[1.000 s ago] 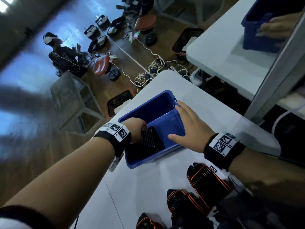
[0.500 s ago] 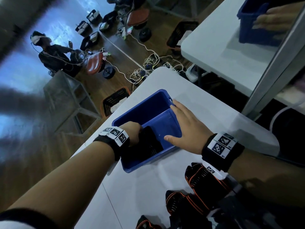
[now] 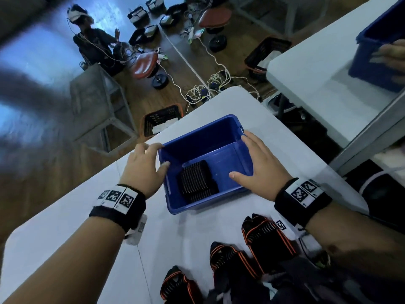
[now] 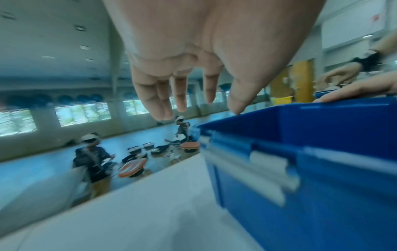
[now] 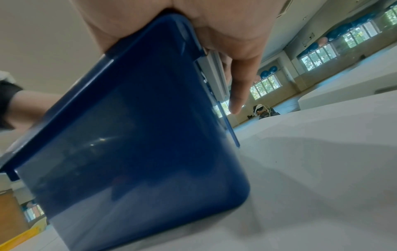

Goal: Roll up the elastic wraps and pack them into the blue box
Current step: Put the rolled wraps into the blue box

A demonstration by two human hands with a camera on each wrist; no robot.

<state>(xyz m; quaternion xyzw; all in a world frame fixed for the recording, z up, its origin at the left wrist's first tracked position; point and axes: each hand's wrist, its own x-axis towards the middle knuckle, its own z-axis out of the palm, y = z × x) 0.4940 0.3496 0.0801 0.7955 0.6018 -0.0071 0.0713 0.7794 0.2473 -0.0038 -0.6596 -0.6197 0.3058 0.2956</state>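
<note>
The blue box [image 3: 203, 205] stands on the white table [image 3: 65, 216], and one rolled black wrap [image 3: 197, 183] lies inside it near the front wall. My left hand [image 3: 153, 156] is outside the box's left rim with relaxed fingers, holding nothing. In the left wrist view its thumb tip [image 4: 236, 110] touches the box [image 4: 322, 169] at the rim. My right hand [image 3: 252, 163] rests over the right wall, thumb inside and fingers straight; the right wrist view shows the palm on the box [image 5: 139, 135] rim. Three loose black-and-orange wraps [image 3: 267, 240] [image 3: 232, 260] [image 3: 177, 286] lie near the table's front.
The table's left edge and far corner are close to the box. A second white table [image 3: 317, 84] at the upper right carries another blue box [image 3: 372, 62] with someone's hand on it. On the floor are a seated person [image 3: 94, 40], black baskets [image 3: 162, 121], stools and cables.
My left hand has let go of the black rolled wrap and come out of the box to its left rim. The right hand has stayed on the right wall.
</note>
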